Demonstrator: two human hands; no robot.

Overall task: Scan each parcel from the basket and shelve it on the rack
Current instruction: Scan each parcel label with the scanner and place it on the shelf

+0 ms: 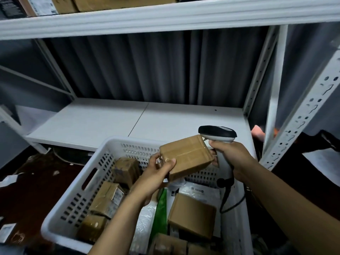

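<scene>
My left hand [156, 174] grips a small brown taped cardboard parcel [187, 157] above the white slotted basket [92, 173]. Its thumb lies on the parcel's top face. My right hand [231, 155] grips the handle of a black and white barcode scanner [218, 134], whose head sits just behind the parcel's right end. A fingertip of that hand touches the parcel's right edge. Inside the basket lie several brown boxes [192, 212], a white bag [200, 192] and a green bag [160, 216]. The white rack shelf [103, 124] is right behind the basket.
The rack's upper shelf [147, 17] carries brown boxes. A perforated white upright [301, 116] rises at the right. The scanner's black cable [230, 203] hangs over the basket's right side. Dark floor with scraps of paper lies at the left.
</scene>
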